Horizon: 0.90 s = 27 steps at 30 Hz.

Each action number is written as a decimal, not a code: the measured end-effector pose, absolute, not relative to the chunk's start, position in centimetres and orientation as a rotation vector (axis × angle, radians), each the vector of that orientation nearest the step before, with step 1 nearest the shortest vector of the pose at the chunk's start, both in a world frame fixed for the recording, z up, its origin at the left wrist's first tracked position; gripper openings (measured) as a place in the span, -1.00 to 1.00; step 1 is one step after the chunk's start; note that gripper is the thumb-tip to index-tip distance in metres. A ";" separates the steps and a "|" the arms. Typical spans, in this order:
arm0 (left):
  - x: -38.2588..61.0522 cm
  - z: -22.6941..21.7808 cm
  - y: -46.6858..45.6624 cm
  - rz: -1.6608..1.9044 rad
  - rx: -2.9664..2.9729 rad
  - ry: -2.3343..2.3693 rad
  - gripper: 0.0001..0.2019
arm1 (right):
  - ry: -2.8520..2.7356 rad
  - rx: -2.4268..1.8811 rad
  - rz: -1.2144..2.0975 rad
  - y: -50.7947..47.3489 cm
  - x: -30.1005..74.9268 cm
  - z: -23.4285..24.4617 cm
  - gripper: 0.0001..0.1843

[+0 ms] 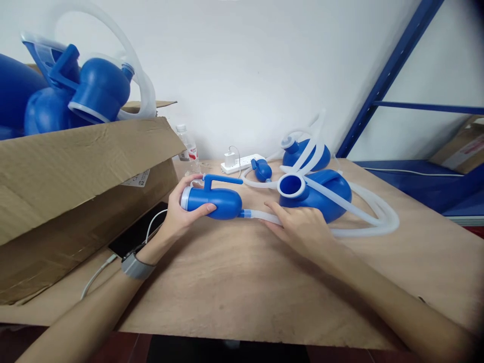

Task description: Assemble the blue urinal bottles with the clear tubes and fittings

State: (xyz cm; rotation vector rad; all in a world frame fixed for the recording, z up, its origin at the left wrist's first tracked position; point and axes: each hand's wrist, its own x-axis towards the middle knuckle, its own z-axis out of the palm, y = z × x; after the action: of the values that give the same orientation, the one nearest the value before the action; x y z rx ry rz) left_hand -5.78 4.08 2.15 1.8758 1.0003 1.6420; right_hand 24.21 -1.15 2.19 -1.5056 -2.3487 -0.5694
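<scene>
My left hand (pixel 180 212) is wrapped around a small blue plastic bottle with a handle (pixel 217 199), lying on its side on the wooden table (pixel 234 282). A clear corrugated hose (pixel 260 216) leaves the bottle's right end. My right hand (pixel 298 227) grips that hose close to the bottle. Right behind this hand lies a larger blue container with a round white-rimmed mouth (pixel 313 191); the hose loops round its right side (pixel 378 214).
A big cardboard box (pixel 75 176) at the left holds several blue containers and hoses (pixel 91 88). A phone with a cable (pixel 138 234) lies beside it. At the back are a water bottle (pixel 188 148), a power strip (pixel 242 162), another blue container (pixel 306 154) and blue shelving (pixel 393 65).
</scene>
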 end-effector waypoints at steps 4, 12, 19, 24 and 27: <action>-6.0 2.5 4.1 1.695 1.878 1.004 -0.32 | -2.368 -1.525 -0.172 -0.8 25.2 3.6 -0.41; -6.5 2.3 4.8 1.709 1.840 1.032 -0.32 | -2.424 -1.538 0.392 0.7 29.5 6.1 -0.57; -6.6 2.2 5.0 1.724 1.818 1.022 -0.34 | -2.486 -1.473 0.312 0.3 28.6 6.9 -0.64; -6.7 2.1 5.2 1.714 1.788 1.038 -0.36 | -2.504 -1.277 -0.010 0.8 28.9 5.2 -0.68; -6.7 2.1 5.1 1.697 1.768 1.039 -0.35 | -2.444 -1.191 -0.253 1.0 28.6 3.7 -0.68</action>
State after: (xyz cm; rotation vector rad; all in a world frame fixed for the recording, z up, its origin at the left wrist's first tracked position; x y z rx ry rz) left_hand -6.69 5.15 2.13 1.7684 1.0388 1.6973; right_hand 28.65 1.03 3.70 -1.1910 -2.4438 -0.2527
